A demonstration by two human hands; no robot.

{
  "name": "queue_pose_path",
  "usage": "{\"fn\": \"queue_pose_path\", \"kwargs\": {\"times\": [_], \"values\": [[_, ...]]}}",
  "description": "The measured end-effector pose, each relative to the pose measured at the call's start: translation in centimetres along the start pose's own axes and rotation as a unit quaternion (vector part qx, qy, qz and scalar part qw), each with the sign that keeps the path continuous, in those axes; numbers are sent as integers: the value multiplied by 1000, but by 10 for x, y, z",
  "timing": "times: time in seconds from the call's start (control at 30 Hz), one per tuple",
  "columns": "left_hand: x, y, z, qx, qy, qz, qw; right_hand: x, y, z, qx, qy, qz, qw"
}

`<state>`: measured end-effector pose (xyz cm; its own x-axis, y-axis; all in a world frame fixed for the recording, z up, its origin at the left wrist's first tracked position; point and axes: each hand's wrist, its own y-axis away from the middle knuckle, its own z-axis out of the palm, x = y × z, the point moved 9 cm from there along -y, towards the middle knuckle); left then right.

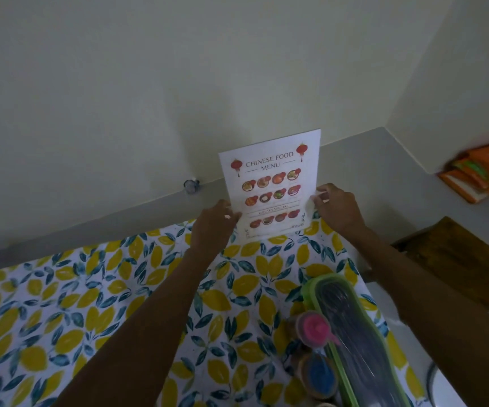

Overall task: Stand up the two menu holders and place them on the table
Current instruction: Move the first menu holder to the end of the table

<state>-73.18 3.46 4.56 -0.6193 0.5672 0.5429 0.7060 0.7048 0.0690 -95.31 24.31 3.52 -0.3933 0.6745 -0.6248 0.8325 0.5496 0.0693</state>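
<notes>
A menu holder [271, 183] with a white "Chinese Food Menu" sheet stands upright at the far edge of the table [96, 295], which wears a lemon-print cloth. My left hand [214, 227] grips its lower left edge. My right hand [335, 205] pinches its lower right edge. Only this one holder is in view.
A long green-rimmed container [355, 333] lies at the right of the table, with a pink-lidded jar [313, 329] and a blue-lidded jar [318, 376] beside it. Orange packets [484, 171] lean by the right wall. A wooden stool [457, 259] stands right of the table.
</notes>
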Motion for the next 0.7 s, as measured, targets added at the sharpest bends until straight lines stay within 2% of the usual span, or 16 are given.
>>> {"fn": "queue_pose_path", "kwargs": {"times": [0.2, 0.33, 0.43, 0.7], "values": [[-2, 23, -27, 4, -11, 6, 1000, -23, 32, -18, 7, 34, 14, 999], [-5, 57, -51, 6, -115, 57, 992, -63, 70, -23, 11, 111, -48, 993], [-12, 92, -80, 39, -187, 97, 977, -105, 109, -18, 9, 173, -95, 980], [-85, 210, -164, 95, -179, 121, 972, -226, 244, 41, -5, 234, -206, 950]]}}
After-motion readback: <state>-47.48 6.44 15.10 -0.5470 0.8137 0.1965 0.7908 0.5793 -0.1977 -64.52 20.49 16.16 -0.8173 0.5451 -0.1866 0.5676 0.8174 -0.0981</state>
